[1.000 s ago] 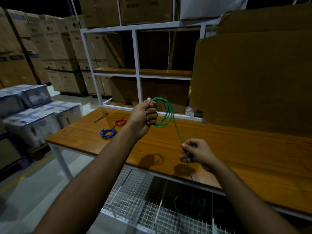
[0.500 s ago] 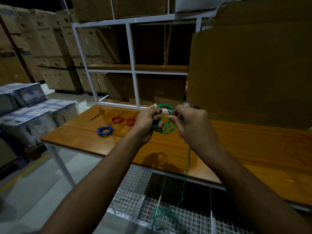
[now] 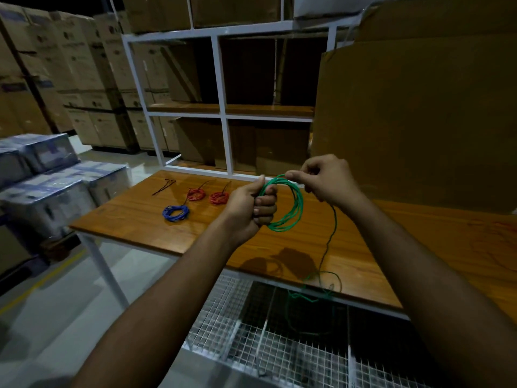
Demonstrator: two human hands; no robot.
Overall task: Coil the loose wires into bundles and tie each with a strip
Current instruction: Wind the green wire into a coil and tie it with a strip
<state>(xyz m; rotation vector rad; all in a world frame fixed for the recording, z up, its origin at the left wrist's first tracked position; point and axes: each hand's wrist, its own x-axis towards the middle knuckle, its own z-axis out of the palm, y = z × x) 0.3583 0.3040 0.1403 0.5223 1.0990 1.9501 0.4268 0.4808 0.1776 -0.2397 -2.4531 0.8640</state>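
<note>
My two forearms are bare, no sleeve on them; my left hand [image 3: 249,204] at 9 o'clock, my right hand [image 3: 326,179] at 3 o'clock, without gloves or rings

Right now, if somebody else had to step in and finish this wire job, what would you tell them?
Left hand grips the green coil above the wooden table.
Right hand pinches the wire at the coil's top; the loose green tail hangs to the wire rack below.
Done: blue bundle and two red bundles lie on the table.
Spare black strips lie behind them.
Left: wind in the tail, then tie the green coil.
</note>
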